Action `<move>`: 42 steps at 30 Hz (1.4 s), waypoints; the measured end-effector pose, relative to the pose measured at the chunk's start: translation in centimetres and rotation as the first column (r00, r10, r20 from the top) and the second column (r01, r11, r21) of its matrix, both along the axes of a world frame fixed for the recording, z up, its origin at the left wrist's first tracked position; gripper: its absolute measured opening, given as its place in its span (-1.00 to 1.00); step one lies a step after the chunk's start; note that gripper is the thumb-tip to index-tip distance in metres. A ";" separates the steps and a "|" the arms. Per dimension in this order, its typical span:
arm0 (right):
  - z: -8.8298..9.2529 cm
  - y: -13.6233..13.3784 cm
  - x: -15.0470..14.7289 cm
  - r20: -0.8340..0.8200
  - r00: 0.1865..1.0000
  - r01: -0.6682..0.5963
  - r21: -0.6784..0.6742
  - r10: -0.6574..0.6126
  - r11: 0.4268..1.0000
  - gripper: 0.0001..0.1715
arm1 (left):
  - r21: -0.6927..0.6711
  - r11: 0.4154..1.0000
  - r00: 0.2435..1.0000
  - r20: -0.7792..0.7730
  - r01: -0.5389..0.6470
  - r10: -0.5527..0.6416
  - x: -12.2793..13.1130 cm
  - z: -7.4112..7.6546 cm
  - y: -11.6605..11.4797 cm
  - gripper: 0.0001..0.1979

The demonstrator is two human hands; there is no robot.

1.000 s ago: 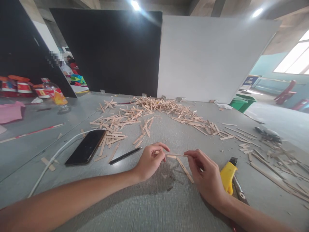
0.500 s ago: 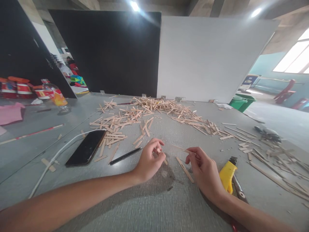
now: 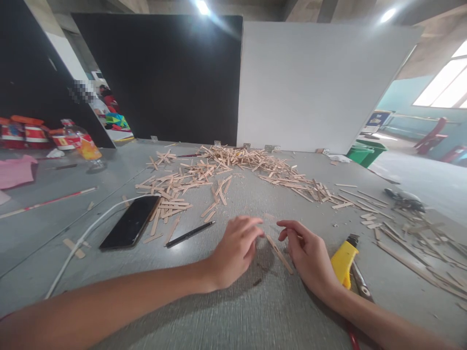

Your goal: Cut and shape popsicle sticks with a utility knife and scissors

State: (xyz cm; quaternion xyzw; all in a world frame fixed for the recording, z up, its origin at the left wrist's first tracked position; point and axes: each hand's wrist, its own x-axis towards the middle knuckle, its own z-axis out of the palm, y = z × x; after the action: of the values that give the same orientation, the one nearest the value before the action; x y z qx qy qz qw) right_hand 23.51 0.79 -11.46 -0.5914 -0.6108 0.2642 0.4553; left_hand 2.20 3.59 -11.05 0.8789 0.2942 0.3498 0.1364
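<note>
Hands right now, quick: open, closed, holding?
Left hand: loosely curled; whether it holds anything cannot be told.
Right hand: open, fingers bent, nothing visible held.

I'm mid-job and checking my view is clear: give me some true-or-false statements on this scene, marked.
1. The phone lies left of the black pen. True.
2. The right hand is gripping the yellow tool. False: the yellow tool lies beside the right hand.
3. The hands are clasped together. False: a gap separates the left hand from the right.
4. The green bin is left of the white panel. False: the green bin is at its right.
5. Wooden sticks lie heaped before the panels. True.
</note>
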 end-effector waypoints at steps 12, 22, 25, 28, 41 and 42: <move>0.2 -0.5 -0.1 -0.095 0.991 -0.076 0.200 0.096 0.977 -0.65 | 0.121 0.973 0.957 -0.238 0.198 -0.165 -0.1 -0.7 -0.3 -0.75; 0.5 -0.9 -0.2 -0.096 0.990 -0.084 0.212 0.106 0.974 -0.65 | -0.088 0.989 0.973 -0.190 0.118 -0.132 0.0 -0.9 -0.5 -0.74; 0.3 -1.0 -0.2 -0.092 0.988 -0.103 0.199 0.123 0.975 -0.66 | -0.183 0.981 0.992 -0.099 0.057 -0.076 -0.1 -1.1 -0.2 -0.81; 0.4 -1.1 -0.1 -0.047 0.984 -0.160 0.184 0.172 0.970 -0.66 | -0.316 0.949 1.000 0.026 0.001 0.007 -0.2 -1.1 0.0 -0.86; 0.3 -1.6 -0.3 0.170 0.927 -0.370 0.252 0.335 0.894 -0.70 | -0.533 0.844 0.968 0.236 0.059 0.081 0.0 -0.4 0.4 -0.72; 0.3 -1.6 -0.3 0.176 0.926 -0.369 0.246 0.333 0.896 -0.70 | -0.531 0.845 0.968 0.240 0.064 0.078 0.0 -0.4 0.4 -0.71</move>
State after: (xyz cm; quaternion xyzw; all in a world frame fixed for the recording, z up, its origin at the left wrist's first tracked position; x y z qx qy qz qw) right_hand 23.22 -0.78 -11.16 -0.4183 -0.7665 0.2160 0.4368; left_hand 2.23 3.95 -11.47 0.7532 0.3635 0.3631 0.4108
